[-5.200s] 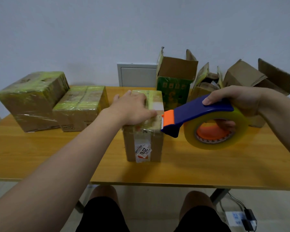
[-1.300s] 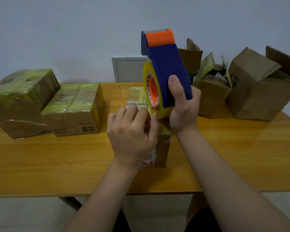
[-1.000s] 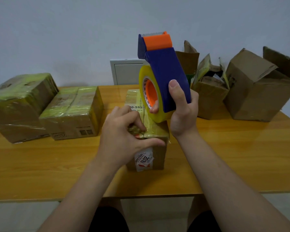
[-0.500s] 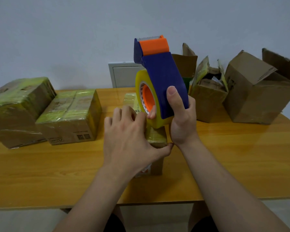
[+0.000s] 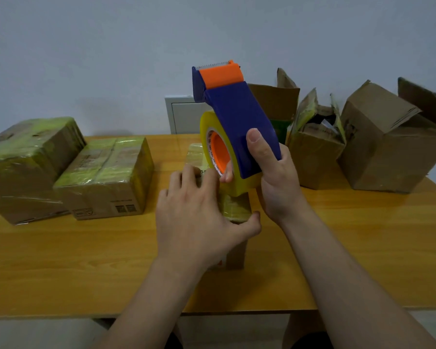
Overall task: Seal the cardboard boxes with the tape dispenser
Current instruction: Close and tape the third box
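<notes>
Atop the box (image 5: 237, 209), left hand (image 5: 194, 217) presses, fingers (image 5: 190, 175) spread; right hand (image 5: 275, 182) grips the upright tape dispenser (image 5: 234, 117).

Tape dispenser (image 5: 237, 117) no longer level, now upright over small box (image 5: 237, 210).

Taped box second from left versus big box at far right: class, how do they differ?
The taped box is closed and wrapped in shiny tape; the big box has open flaps and bare cardboard. The big box stands taller than the taped box. Both are cardboard, on the table.
</notes>
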Action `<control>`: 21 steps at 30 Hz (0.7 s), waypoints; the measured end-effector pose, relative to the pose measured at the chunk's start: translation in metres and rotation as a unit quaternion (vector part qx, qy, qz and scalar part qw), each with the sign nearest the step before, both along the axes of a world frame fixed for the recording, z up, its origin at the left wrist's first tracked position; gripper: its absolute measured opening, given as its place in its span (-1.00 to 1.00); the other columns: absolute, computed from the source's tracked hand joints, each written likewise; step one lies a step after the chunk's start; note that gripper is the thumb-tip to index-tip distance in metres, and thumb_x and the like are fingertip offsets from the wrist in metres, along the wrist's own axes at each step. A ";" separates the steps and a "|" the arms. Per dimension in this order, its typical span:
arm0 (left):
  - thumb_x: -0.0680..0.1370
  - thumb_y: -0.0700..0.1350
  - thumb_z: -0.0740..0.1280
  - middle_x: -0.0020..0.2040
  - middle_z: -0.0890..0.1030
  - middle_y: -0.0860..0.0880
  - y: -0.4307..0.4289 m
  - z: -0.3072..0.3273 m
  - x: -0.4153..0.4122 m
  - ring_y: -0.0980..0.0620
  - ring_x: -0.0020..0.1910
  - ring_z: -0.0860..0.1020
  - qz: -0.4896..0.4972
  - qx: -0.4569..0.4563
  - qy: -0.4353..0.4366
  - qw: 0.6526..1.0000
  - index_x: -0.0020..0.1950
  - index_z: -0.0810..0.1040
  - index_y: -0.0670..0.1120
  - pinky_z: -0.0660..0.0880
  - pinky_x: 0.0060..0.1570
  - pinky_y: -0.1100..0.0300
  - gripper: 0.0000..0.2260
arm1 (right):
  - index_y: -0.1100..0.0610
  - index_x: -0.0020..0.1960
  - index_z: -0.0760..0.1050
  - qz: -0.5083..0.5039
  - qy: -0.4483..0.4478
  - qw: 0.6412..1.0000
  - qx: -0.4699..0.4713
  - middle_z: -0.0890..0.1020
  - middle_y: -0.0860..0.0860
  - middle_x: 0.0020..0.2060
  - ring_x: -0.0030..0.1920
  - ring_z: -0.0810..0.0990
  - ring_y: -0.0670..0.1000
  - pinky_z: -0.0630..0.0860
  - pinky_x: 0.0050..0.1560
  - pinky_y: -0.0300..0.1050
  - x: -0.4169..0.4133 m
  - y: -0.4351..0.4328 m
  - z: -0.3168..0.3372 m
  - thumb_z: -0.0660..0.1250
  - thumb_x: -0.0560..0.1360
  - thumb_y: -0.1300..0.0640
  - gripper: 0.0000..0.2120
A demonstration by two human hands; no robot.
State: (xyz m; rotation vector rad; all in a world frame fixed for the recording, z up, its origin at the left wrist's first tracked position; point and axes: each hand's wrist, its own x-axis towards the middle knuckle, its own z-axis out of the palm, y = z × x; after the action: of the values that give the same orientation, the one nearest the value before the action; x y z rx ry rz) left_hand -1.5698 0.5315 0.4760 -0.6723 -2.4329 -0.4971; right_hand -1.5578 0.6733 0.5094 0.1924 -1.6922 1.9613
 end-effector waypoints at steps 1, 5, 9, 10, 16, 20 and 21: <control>0.36 0.56 0.22 0.06 0.57 -0.01 0.000 -0.003 0.000 -0.03 0.04 0.52 -0.006 0.024 0.021 0.999 0.12 0.53 0.01 0.46 -0.16 0.12 -0.32 | 0.19 0.13 0.58 -0.002 0.001 1.000 -0.006 0.67 0.08 -0.12 -0.08 0.65 0.06 0.62 -0.03 -0.08 0.001 -0.001 0.000 0.25 0.60 -0.03 -0.69; 0.44 0.47 0.35 -0.17 0.62 0.02 -0.006 -0.016 -0.007 0.04 -0.21 0.56 -0.085 0.085 0.136 0.983 -0.07 0.57 -0.06 0.28 -0.21 0.24 -0.43 | 0.27 -0.03 0.58 -0.020 0.044 0.999 -0.022 0.61 0.21 -0.21 -0.17 0.60 0.17 0.57 -0.06 0.04 0.004 -0.010 -0.005 0.28 0.55 -0.08 -0.62; 0.46 0.36 0.48 -0.04 0.72 -0.01 -0.025 -0.024 -0.020 0.05 -0.02 0.68 -0.228 0.131 0.129 0.956 -0.04 0.65 -0.13 0.59 -0.10 0.16 -0.48 | 0.43 -0.07 0.53 -0.023 0.056 0.998 -0.021 0.57 0.35 -0.26 -0.21 0.53 0.39 0.54 -0.06 0.28 0.006 -0.010 -0.010 0.27 0.54 -0.09 -0.49; 0.46 0.29 0.51 0.01 0.73 -0.02 -0.031 -0.025 -0.023 0.03 0.07 0.69 -0.263 0.162 0.104 0.945 -0.05 0.67 -0.15 0.65 -0.05 0.02 -0.52 | 0.46 -0.09 0.52 -0.024 0.056 0.998 -0.018 0.56 0.39 -0.28 -0.23 0.52 0.44 0.52 -0.04 0.35 0.006 -0.010 -0.010 0.26 0.54 -0.09 -0.46; 0.49 0.10 0.50 0.18 0.72 0.05 -0.044 -0.017 -0.030 0.11 0.31 0.61 -0.347 0.176 -0.044 0.920 0.16 0.74 -0.07 0.54 0.27 -0.18 -0.66 | 0.44 -0.10 0.53 -0.057 0.068 0.996 -0.029 0.58 0.33 -0.30 -0.26 0.55 0.35 0.54 -0.06 0.27 0.007 -0.016 -0.015 0.31 0.51 -0.11 -0.47; 0.60 0.05 0.43 0.39 0.57 0.22 -0.068 0.001 -0.044 0.17 0.52 0.39 -0.401 0.069 -0.198 0.892 0.33 0.63 0.10 0.28 0.56 0.00 -0.70 | 0.43 -0.09 0.51 -0.076 0.073 0.994 -0.023 0.50 0.45 -0.22 -0.18 0.47 0.44 0.48 -0.11 0.20 0.009 -0.015 -0.018 0.38 0.49 -0.20 -0.39; 0.60 0.02 0.42 0.40 0.56 0.23 -0.072 0.006 -0.048 0.18 0.54 0.36 -0.413 0.052 -0.229 0.880 0.33 0.64 0.10 0.23 0.59 0.05 -0.71 | 0.42 -0.10 0.52 -0.077 0.073 0.994 -0.017 0.49 0.46 -0.23 -0.19 0.46 0.45 0.47 -0.12 0.20 0.008 -0.015 -0.019 0.35 0.50 -0.15 -0.44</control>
State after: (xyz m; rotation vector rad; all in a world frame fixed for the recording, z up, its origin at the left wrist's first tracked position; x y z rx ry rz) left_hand -1.6177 0.4593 0.4823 -1.7172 -2.3929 -1.2244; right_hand -1.5498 0.6585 0.4906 0.1822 -1.5319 1.8158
